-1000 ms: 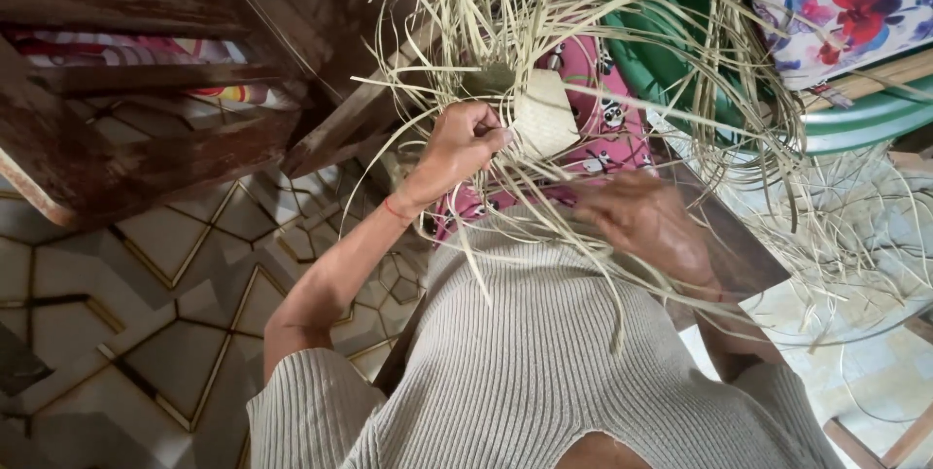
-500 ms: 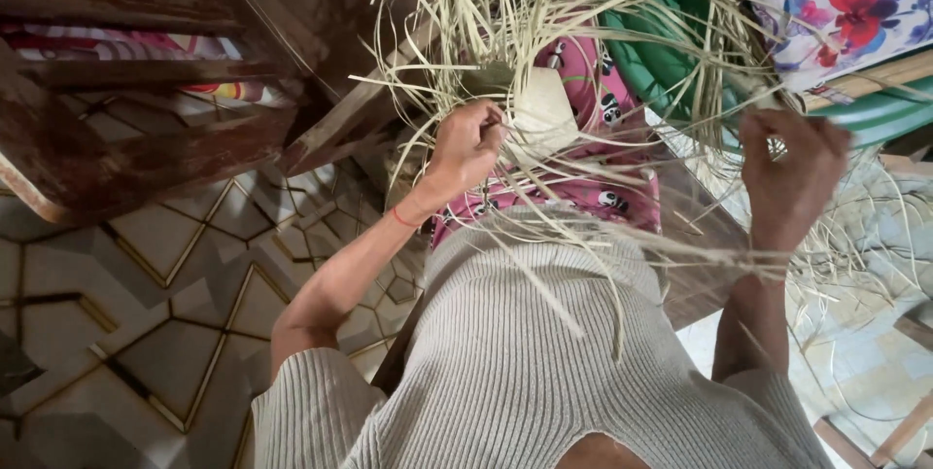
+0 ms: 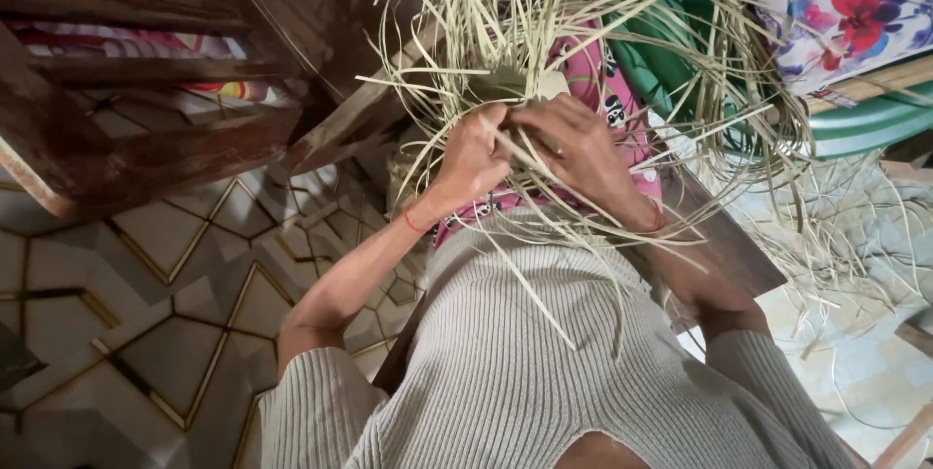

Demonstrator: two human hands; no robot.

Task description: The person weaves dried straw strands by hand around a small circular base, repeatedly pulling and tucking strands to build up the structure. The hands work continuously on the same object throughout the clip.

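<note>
A half-woven piece of pale straw strips rests on my lap, over pink patterned cloth. Long loose strips fan out from it in all directions. My left hand grips the woven part at its near edge, with a thin red band at the wrist. My right hand lies right beside it, fingers closed on strips at the same spot. Both hands touch over the weave. A beige ribbed knit top covers my body below.
Dark wooden furniture stands at the upper left over a floor of hexagonal tiles. A green plastic tub and a floral cushion sit at the upper right. More loose strips lie on the floor at the right.
My right hand moved from out at the right, where it was drawing a strip away, back in to the weave beside my left hand. The left hand stayed on the weave.
</note>
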